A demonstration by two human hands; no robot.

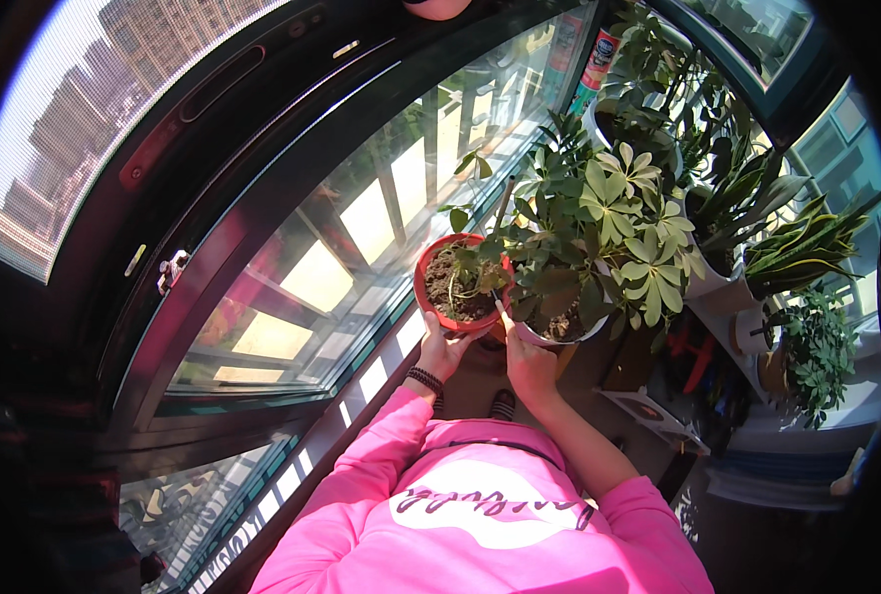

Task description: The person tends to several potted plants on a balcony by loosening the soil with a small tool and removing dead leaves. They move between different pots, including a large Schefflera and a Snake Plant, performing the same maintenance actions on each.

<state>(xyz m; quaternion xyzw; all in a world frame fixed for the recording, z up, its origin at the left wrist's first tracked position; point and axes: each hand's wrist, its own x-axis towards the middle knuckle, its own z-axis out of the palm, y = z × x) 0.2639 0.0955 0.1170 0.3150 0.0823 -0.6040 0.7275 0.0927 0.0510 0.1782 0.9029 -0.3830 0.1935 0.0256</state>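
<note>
My left hand (442,353), with a dark beaded bracelet at its wrist, holds the near side of a red plant pot (420,281), thumb at the rim. Brown soil (440,276) fills this pot, and a thin vine with a few green leaves (458,220) grows from it. In my right hand (532,365) is a slim, light-coloured tool (500,305) with a dark tip, pointed at the pot's right inner edge. Leaves partly cover that spot, so contact with the soil cannot be made out. Close on the right stands an umbrella plant (656,278) in a white pot (540,341).
A glazed window (358,223) with a dark frame runs along the left. Further right are a snake plant (804,252), a small leafy plant (819,356) and more potted plants. A spray can (600,56) stands at the far window corner. A white framed panel (652,419) sits low at right.
</note>
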